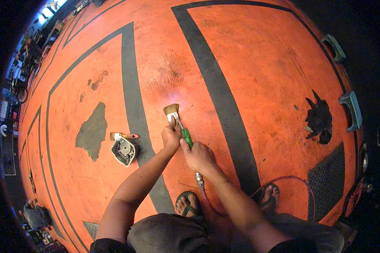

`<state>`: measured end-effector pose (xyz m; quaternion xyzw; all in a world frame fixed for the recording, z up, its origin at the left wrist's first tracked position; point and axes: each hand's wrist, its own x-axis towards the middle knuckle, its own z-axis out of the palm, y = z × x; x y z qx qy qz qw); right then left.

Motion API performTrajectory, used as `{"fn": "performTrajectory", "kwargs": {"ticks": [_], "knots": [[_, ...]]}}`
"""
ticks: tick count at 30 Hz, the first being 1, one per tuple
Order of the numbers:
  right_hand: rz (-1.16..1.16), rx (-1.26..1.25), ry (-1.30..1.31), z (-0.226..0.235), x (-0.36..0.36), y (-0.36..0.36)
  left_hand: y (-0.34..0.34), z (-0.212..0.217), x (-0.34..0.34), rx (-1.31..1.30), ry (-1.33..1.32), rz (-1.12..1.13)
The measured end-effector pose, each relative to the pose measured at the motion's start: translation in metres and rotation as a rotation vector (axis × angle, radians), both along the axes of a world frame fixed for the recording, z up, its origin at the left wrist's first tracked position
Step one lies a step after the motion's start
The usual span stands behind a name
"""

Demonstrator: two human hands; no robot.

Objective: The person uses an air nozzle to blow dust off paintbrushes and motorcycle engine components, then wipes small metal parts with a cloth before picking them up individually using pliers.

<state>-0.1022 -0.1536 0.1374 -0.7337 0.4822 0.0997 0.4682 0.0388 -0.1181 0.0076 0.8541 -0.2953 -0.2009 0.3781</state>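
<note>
My left hand (171,138) is closed around the handle of a flat paintbrush (171,113), whose brown bristles point away from me. Close beside it, my right hand (199,158) grips a green air blow gun (186,136). The gun's thin metal nozzle reaches up alongside the brush's pale ferrule; whether they touch I cannot tell. A metal coupling (199,178) joins the gun to a reddish hose (292,177). To the left on the floor lies an open metal housing (124,152) with a gear inside. A second brush (131,136) rests across its far edge.
The orange floor (261,84) has black painted bands and dark worn patches. Dark streaks (166,80) fan out beyond the brush. Two grey-green stools or steps (352,111) stand at the right edge. The hose curves near my sandalled feet (187,204). Clutter lines the far left.
</note>
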Motion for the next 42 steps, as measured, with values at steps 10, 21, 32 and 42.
{"fn": "performTrajectory", "kwargs": {"ticks": [10,21,32,42], "knots": [[0.042,0.021,-0.024,-0.007,0.015,-0.002,0.009,-0.004,0.0,-0.029,-0.049,-0.122],[-0.063,-0.046,0.006,-0.001,0.012,-0.009,0.004,0.0,0.0,0.094,-0.101,-0.183],[0.018,0.047,-0.095,-0.03,0.007,-0.012,0.008,-0.002,0.007,0.025,-0.08,-0.274],[-0.106,0.159,-0.177,-0.046,-0.016,-0.023,0.0,0.016,-0.005,0.099,-0.158,-0.255]]}}
